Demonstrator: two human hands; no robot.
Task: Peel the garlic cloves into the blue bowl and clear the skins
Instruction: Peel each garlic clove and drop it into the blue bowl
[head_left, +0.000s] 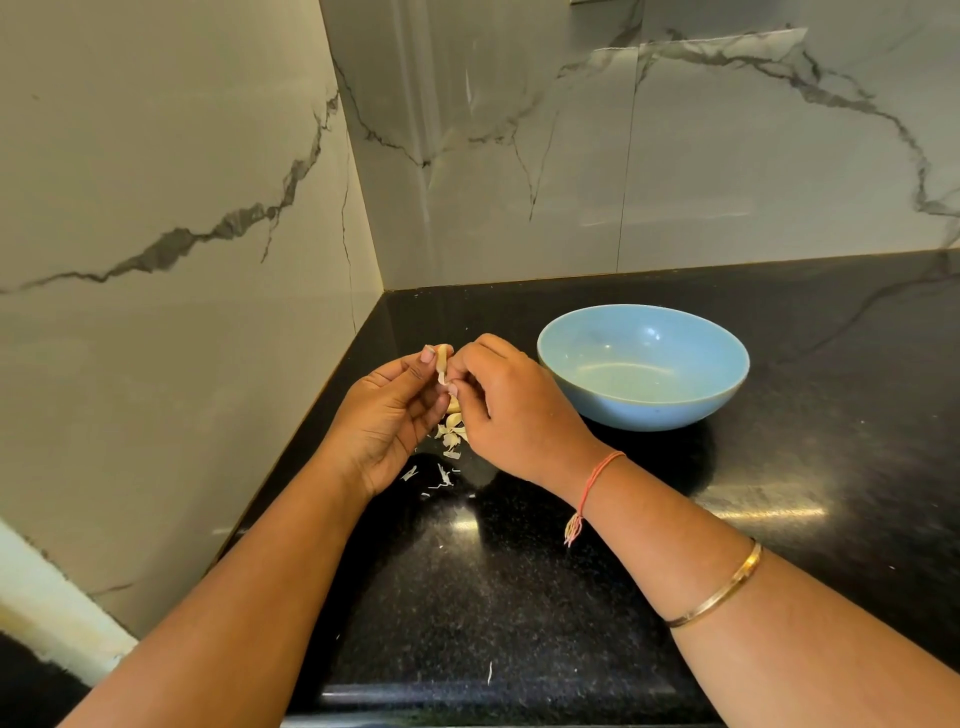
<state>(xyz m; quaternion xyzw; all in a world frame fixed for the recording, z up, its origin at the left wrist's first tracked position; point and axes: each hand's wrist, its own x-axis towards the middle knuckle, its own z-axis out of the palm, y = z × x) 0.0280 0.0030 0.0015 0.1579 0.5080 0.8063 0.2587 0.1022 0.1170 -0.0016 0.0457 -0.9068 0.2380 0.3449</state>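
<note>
A pale garlic clove (442, 362) is held up above the black counter (519, 571). My left hand (387, 421) pinches it between thumb and fingers. My right hand (506, 405) grips the same clove from the right, fingertips on its skin. Below the hands lies a small heap of garlic cloves and skins (451, 434). Thin white skin scraps (441, 475) are scattered on the counter just in front of it. The blue bowl (643, 366) stands to the right of my hands, and nothing shows inside it.
Marble walls meet in a corner (382, 280) behind the hands, the left wall close to my left hand. One stray skin sliver (490, 671) lies near the counter's front edge (493, 693). Dark counter stretches right of the bowl.
</note>
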